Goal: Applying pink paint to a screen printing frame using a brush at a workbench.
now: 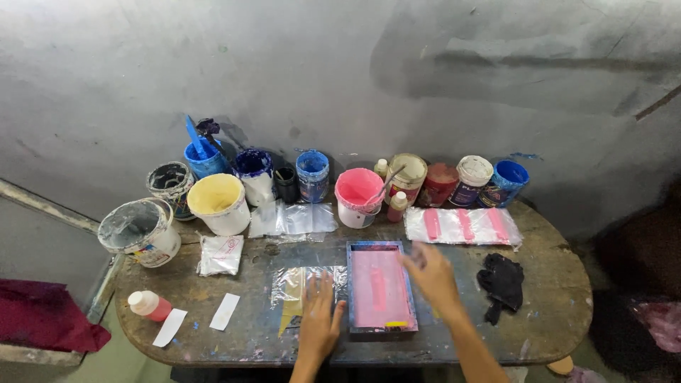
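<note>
Left hand [317, 319] lies spread flat on a plastic sheet [298, 285]; right hand [431, 273], fingers open, touches the pink-inked screen frame [381, 287] between them.

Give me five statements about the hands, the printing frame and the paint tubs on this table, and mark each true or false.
1. The left hand lies flat on a clear plastic sheet beside the frame. True.
2. The screen frame shows yellow ink across its mesh. False: the mesh is pink.
3. The right hand is at the frame's upper right corner. True.
4. The pink paint tub stands at the far left end of the table. False: it stands near the middle of the row, behind the frame.
5. A black cloth lies right of the frame. True.
</note>
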